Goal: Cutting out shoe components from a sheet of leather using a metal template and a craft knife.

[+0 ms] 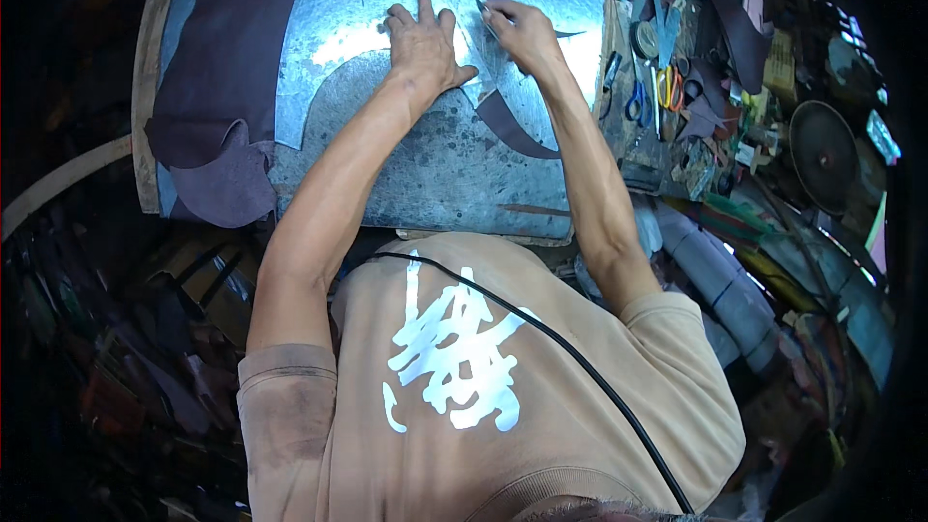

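Observation:
My left hand (422, 43) presses down with fingers spread on a pale, arch-shaped flat piece (333, 14), which looks like a pattern template. Under and around it lies dark brown leather (224, 34), with a narrow curved strip of leather (515, 129) to the right of the pale piece. In my right hand (522, 36) is a slim dark tool (479, 4), pinched near the pale piece's right edge. Whether it is a knife or a marker cannot be made out. Both hands work over a worn grey board (425, 184).
On the right of the bench lie blue-handled scissors (637, 104), orange-handled scissors (669, 87), a round tin (646, 39) and leather scraps (704, 116). A leather flap (227, 179) hangs over the near left edge. A black cable (580, 358) crosses my shirt.

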Motion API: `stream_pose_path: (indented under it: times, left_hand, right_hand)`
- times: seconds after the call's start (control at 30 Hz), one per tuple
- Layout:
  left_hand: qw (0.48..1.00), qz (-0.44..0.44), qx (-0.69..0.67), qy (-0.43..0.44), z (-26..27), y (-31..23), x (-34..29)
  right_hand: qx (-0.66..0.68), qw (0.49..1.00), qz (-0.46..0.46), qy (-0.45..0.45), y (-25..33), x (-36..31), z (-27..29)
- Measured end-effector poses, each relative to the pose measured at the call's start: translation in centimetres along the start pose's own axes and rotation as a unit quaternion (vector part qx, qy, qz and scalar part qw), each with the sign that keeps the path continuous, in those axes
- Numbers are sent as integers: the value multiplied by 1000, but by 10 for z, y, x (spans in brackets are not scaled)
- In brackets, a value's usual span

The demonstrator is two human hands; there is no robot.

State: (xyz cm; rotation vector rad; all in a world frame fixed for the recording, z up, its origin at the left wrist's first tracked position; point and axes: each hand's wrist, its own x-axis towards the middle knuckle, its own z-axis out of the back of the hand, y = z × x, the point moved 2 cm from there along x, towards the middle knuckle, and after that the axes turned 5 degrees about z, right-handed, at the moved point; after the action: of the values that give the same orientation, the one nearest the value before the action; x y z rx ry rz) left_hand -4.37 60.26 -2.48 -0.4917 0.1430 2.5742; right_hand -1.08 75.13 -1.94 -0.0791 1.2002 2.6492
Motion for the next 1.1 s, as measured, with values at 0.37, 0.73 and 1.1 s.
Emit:
stream_pose_path:
  times: [0.37,0.73,1.1]
  left_hand:
    - [935,-285,-101,-186,-16,-12,-9]
    - [904,-414,-93,-53,-4,-21,13]
    - [781,-614,-72,86,-6,-51,38]
  right_hand:
    - [109,969,-171,-143,-11,-156,-35]
    - [18,957,-157,-244,12,-154,-56]
    - [23,930,-211,-299,26,-143,-74]
